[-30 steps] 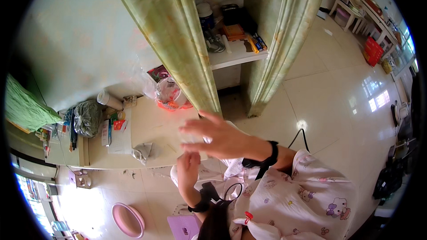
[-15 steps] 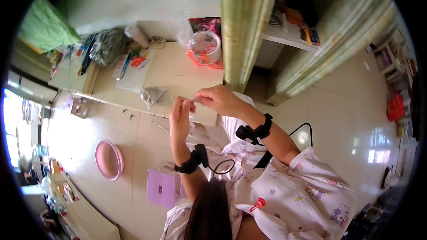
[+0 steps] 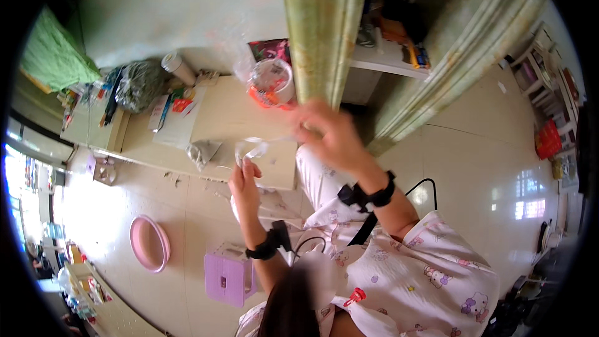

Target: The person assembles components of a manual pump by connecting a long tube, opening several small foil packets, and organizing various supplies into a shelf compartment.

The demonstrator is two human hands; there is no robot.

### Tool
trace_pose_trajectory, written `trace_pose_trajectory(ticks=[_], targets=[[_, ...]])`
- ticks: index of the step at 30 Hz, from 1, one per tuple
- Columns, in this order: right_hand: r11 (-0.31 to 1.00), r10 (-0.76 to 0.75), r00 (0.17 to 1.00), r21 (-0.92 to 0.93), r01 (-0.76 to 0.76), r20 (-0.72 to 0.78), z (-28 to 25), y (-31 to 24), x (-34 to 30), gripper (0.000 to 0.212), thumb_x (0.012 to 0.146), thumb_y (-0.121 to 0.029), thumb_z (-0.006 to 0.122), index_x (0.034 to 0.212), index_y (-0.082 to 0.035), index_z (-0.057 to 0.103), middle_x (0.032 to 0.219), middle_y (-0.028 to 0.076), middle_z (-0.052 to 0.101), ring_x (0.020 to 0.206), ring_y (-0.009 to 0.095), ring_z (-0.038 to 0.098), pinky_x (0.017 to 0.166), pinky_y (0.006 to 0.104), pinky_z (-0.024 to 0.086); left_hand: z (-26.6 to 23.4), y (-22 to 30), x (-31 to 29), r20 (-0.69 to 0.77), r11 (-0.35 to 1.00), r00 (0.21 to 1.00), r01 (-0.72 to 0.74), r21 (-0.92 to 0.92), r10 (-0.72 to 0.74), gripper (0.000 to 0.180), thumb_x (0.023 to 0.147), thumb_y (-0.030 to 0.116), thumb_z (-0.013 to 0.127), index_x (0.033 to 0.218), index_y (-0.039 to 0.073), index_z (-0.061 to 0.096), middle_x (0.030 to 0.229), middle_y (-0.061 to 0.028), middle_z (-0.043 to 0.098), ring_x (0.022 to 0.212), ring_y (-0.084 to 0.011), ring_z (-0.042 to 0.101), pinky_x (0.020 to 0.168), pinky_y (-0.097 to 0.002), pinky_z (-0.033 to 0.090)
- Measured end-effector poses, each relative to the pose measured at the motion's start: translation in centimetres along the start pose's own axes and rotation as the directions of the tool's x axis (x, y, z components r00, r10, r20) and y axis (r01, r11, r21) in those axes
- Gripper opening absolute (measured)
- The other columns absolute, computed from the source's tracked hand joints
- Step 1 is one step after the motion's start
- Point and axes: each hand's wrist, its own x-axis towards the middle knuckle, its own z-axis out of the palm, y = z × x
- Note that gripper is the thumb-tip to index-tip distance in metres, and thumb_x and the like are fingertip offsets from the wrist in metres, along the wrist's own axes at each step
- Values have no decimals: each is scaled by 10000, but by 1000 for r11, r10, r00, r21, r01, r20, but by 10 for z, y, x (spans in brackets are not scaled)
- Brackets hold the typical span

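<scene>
My left hand (image 3: 245, 187) is closed, thumb and fingers pinching a thin white ribbon-like strip (image 3: 253, 147). The strip curls in a loop above the fingertips, over the table's front edge; its exact kind is not clear. To the right and farther up, my right hand (image 3: 329, 136) is in front of the curtain's lower end. Its fingers are bent and smeared by motion. A faint pale streak runs from the strip toward it, but whether those fingers grip anything does not show. Close to my left hand, a crumpled greyish-white cloth or bag (image 3: 201, 154) lies on the table.
The cream table (image 3: 228, 115) bears a white tub (image 3: 279, 81) in orange-red wrapping, a stuffed grey plastic bag (image 3: 140, 85) and a white cylinder (image 3: 179, 68). A curtain (image 3: 324, 31) hangs at its right. A purple stool (image 3: 226, 279) and pink basin (image 3: 150, 243) are on the floor.
My hands were together at the strip; now they are apart. The right hand has swung up and right, and a loop of the strip shows above the left fingers. The view has shifted slightly.
</scene>
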Motion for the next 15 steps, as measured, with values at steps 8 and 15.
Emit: trace_pose_trajectory(ticks=[8, 15], targets=[[443, -197, 954, -889, -120, -227, -200, 95, 126, 308, 766, -103, 574, 1072, -75, 597, 988, 178, 600, 922, 326, 570, 818, 379, 467, 3, -88, 113, 164, 737, 973, 11, 676, -165, 391, 859, 372, 476, 766, 6, 577, 651, -137, 618, 689, -328, 613, 640, -437, 444], [227, 342, 864, -860, -457, -368, -198, 127, 152, 278, 776, -60, 524, 1044, -28, 594, 1063, 235, 576, 994, 360, 565, 842, 401, 479, -4, -74, 110, 78, 536, 986, 15, 844, -150, 482, 787, 420, 564, 1121, 76, 526, 1134, -195, 553, 1034, -346, 536, 852, -439, 427]])
